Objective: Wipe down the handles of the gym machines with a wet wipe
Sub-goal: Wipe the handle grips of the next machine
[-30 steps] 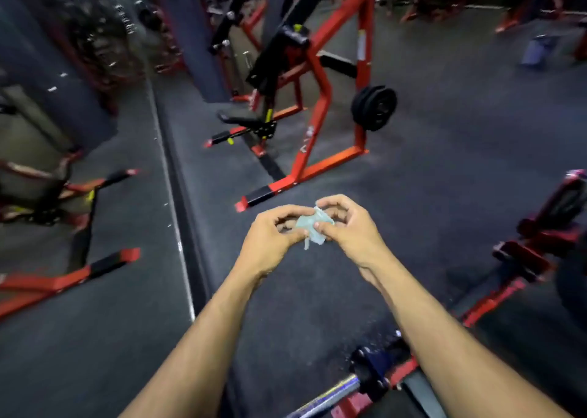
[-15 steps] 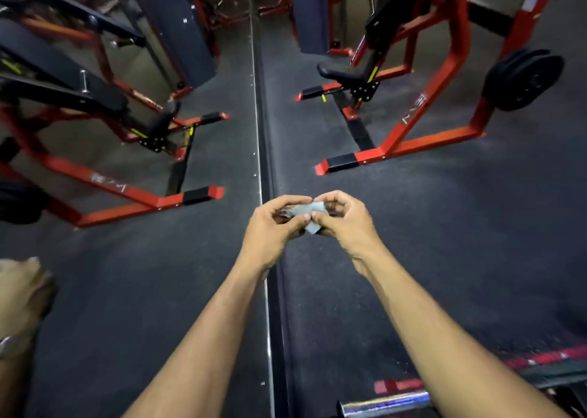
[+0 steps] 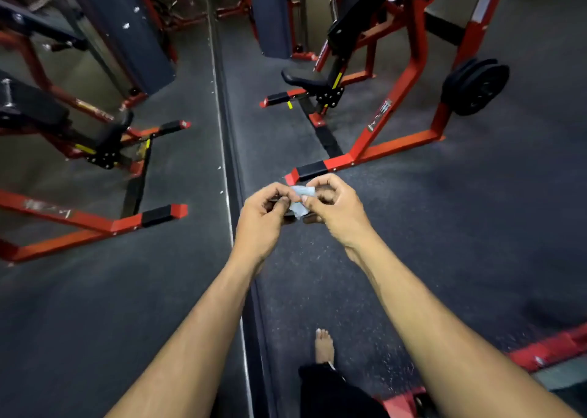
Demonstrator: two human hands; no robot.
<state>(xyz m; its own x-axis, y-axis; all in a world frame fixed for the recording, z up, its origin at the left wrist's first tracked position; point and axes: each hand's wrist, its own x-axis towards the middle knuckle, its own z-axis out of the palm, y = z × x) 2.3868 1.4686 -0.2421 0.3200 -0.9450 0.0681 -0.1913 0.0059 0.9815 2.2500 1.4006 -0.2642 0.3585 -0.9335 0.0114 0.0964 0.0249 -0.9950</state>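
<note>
A white logo plate [image 3: 379, 116] sits on the slanted red post of the gym machine [image 3: 397, 78] ahead, but its lettering is too blurred to read; the same goes for the pale marks on the red base bar seen in the mirror [image 3: 95, 132] at left. No other writing can be made out.

Both arms reach forward over the dark speckled floor [image 3: 444, 220]. The wet wipe [image 3: 301, 199] — a small, pale blue-white, crumpled piece — is held between the two hands, in the air, just this side of the machine's nearest red-and-black foot [image 3: 313, 171]. The left hand [image 3: 265, 217] has its fingers curled in and pinches the wipe's left edge between thumb and fingertips. The right hand [image 3: 333, 209] is likewise curled, its thumb and forefinger pinching the wipe's right side; the other fingers bend under it. The hands nearly touch, and the wipe shows only in the gap between them, its lower corner hanging down a little.

The machine stands beyond the hands, apart from them, with a black seat [image 3: 303, 79], a black back pad and a black weight plate [image 3: 476, 86] on its right side. A bare foot [image 3: 324, 346] is on the floor below — beside the mirror's lower frame.
</note>
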